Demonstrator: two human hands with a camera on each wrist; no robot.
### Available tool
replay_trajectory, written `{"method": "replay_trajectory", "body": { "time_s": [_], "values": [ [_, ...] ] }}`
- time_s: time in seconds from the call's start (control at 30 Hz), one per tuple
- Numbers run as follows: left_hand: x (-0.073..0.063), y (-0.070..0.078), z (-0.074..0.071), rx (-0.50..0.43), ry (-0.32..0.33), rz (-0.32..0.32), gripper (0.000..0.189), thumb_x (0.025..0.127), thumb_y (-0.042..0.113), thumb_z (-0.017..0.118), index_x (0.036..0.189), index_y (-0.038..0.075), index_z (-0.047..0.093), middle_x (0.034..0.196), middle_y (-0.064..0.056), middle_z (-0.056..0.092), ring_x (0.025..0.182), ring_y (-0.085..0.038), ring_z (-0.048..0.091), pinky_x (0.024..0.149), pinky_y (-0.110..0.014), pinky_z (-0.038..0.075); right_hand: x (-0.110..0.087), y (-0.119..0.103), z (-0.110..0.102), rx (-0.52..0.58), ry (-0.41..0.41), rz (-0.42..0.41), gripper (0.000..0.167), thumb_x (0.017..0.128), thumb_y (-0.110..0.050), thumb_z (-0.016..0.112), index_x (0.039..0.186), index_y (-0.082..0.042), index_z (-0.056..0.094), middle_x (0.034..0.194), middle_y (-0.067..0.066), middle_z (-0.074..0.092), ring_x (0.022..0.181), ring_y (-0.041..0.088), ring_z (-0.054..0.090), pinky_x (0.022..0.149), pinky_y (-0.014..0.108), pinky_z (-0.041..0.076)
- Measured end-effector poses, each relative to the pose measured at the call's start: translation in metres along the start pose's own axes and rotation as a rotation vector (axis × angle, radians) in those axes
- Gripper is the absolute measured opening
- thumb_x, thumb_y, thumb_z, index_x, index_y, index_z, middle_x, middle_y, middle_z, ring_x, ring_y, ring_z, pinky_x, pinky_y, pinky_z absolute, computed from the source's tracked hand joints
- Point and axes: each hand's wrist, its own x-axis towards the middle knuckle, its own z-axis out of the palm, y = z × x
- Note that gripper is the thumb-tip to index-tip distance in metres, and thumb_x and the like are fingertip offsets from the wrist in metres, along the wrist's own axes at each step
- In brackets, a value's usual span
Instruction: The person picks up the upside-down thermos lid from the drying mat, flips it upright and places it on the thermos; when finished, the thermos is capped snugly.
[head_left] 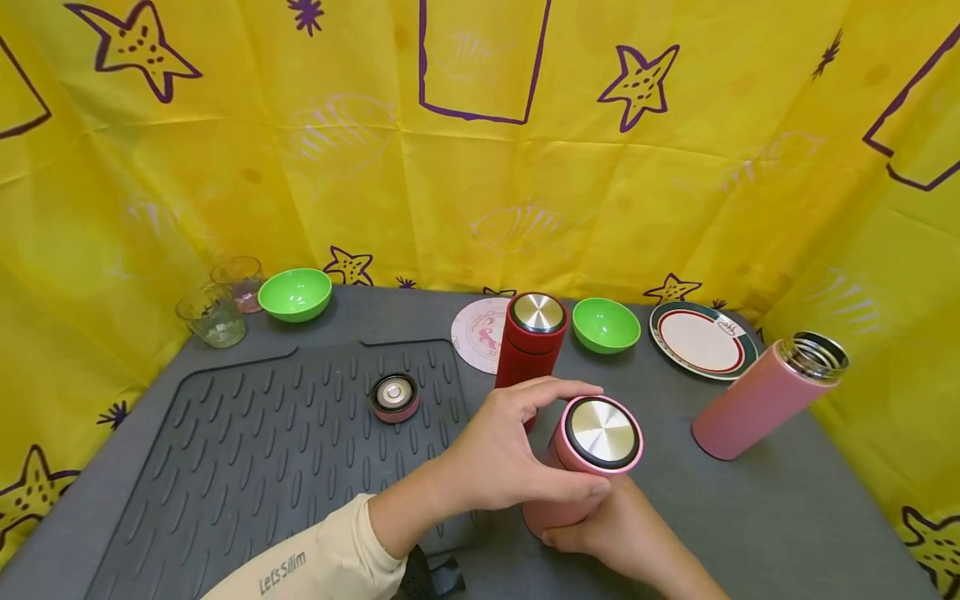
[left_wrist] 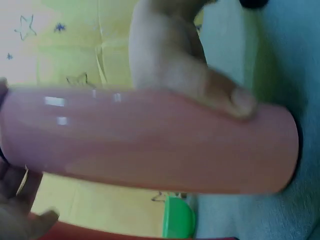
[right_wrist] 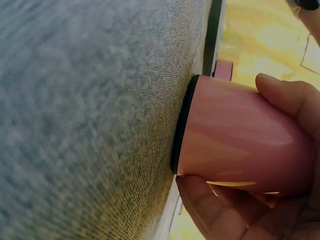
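A pink thermos flask [head_left: 558,510] with a silver-topped lid [head_left: 603,432] stands on the table in front of me. My left hand [head_left: 498,450] holds it round the lid, thumb on the near side and fingers on the far side. Lower down, my right hand [head_left: 622,527] grips the body; its thumb lies along the pink wall [left_wrist: 145,142] in the left wrist view. The flask's black base [right_wrist: 185,125] meets the grey cloth in the right wrist view. Just behind, a red thermos [head_left: 528,350] with its lid on stands partly hidden by my left hand.
An open pink flask [head_left: 765,400] stands at right; a loose lid [head_left: 394,397] lies upside down on the grey drying mat [head_left: 247,467]. Along the back are glasses [head_left: 213,317], green bowls [head_left: 295,296], a pink round mat [head_left: 476,333] and a rimmed plate [head_left: 705,340].
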Motion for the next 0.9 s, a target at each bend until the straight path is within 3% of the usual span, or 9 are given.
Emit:
{"method": "replay_trajectory", "body": {
  "time_s": [0.1, 0.2, 0.37, 0.47, 0.53, 0.6, 0.7, 0.8, 0.9],
  "values": [
    [0.002, -0.003, -0.003, -0.043, -0.075, -0.021, 0.066, 0.072, 0.014, 0.087, 0.131, 0.013, 0.058, 0.121, 0.007, 0.062, 0.113, -0.008, 0.056, 0.096, -0.030, 0.045, 0.000, -0.001, -0.002, 0.004, 0.003, 0.017, 0.068, 0.058, -0.017, 0.094, 0.116, -0.016, 0.059, 0.102, -0.012, 0.065, 0.089, 0.012, 0.061, 0.082, 0.029, 0.049],
    [0.000, 0.001, 0.002, 0.013, -0.062, -0.102, 0.073, 0.071, 0.025, 0.088, 0.133, 0.019, 0.049, 0.124, 0.010, 0.054, 0.114, -0.006, 0.050, 0.098, -0.030, 0.043, 0.001, -0.002, -0.001, 0.035, -0.022, -0.010, 0.059, 0.063, -0.017, 0.092, 0.113, -0.016, 0.061, 0.100, -0.010, 0.066, 0.087, 0.013, 0.061, 0.081, 0.030, 0.050],
    [-0.007, 0.009, 0.021, 0.157, 0.123, -0.217, 0.078, 0.061, 0.046, 0.091, 0.118, 0.022, 0.043, 0.112, 0.012, 0.047, 0.107, -0.002, 0.047, 0.087, -0.027, 0.046, 0.001, 0.000, 0.004, 0.003, -0.042, -0.070, 0.046, 0.070, -0.021, 0.089, 0.107, -0.018, 0.062, 0.096, -0.011, 0.064, 0.083, 0.010, 0.060, 0.074, 0.029, 0.051],
    [-0.008, 0.009, 0.027, 0.191, 0.227, -0.190, 0.071, 0.060, 0.044, 0.092, 0.112, 0.023, 0.050, 0.105, 0.014, 0.052, 0.102, -0.002, 0.050, 0.083, -0.028, 0.048, 0.001, 0.004, 0.006, -0.031, -0.024, -0.109, 0.050, 0.068, -0.019, 0.090, 0.108, -0.021, 0.060, 0.097, -0.013, 0.063, 0.084, 0.009, 0.059, 0.075, 0.029, 0.050],
    [-0.008, 0.008, 0.027, 0.173, 0.255, -0.136, 0.066, 0.060, 0.038, 0.093, 0.111, 0.022, 0.055, 0.105, 0.014, 0.056, 0.101, -0.002, 0.053, 0.083, -0.028, 0.049, 0.002, 0.004, 0.006, -0.032, -0.014, -0.123, 0.052, 0.066, -0.018, 0.091, 0.108, -0.022, 0.061, 0.096, -0.013, 0.064, 0.084, 0.009, 0.060, 0.076, 0.029, 0.051],
    [-0.008, 0.007, 0.023, 0.119, 0.232, -0.081, 0.063, 0.062, 0.031, 0.094, 0.113, 0.019, 0.059, 0.107, 0.012, 0.060, 0.102, -0.004, 0.057, 0.085, -0.028, 0.050, 0.002, 0.004, 0.005, -0.030, -0.012, -0.109, 0.052, 0.065, -0.018, 0.092, 0.107, -0.022, 0.062, 0.095, -0.013, 0.065, 0.083, 0.009, 0.060, 0.076, 0.029, 0.051],
    [-0.005, 0.003, 0.013, 0.017, 0.134, -0.028, 0.062, 0.065, 0.020, 0.092, 0.119, 0.015, 0.063, 0.111, 0.008, 0.065, 0.103, -0.008, 0.060, 0.088, -0.028, 0.050, 0.002, 0.002, 0.003, -0.041, 0.000, -0.060, 0.059, 0.060, -0.017, 0.093, 0.109, -0.020, 0.062, 0.097, -0.013, 0.065, 0.085, 0.010, 0.060, 0.078, 0.029, 0.050],
    [0.000, -0.005, 0.003, -0.077, -0.004, -0.023, 0.064, 0.067, 0.012, 0.090, 0.125, 0.011, 0.063, 0.113, 0.006, 0.067, 0.107, -0.009, 0.061, 0.093, -0.030, 0.048, 0.001, 0.001, 0.001, -0.021, 0.006, 0.003, 0.068, 0.056, -0.014, 0.093, 0.114, -0.017, 0.059, 0.101, -0.012, 0.064, 0.088, 0.011, 0.060, 0.081, 0.030, 0.049],
    [0.004, -0.011, -0.002, -0.127, -0.095, -0.027, 0.064, 0.070, 0.009, 0.088, 0.128, 0.009, 0.061, 0.115, 0.006, 0.067, 0.110, -0.010, 0.060, 0.098, -0.031, 0.045, 0.000, 0.001, 0.000, -0.007, 0.007, 0.027, 0.071, 0.054, -0.013, 0.093, 0.116, -0.016, 0.058, 0.103, -0.011, 0.064, 0.089, 0.012, 0.060, 0.082, 0.030, 0.048]
  ]
}}
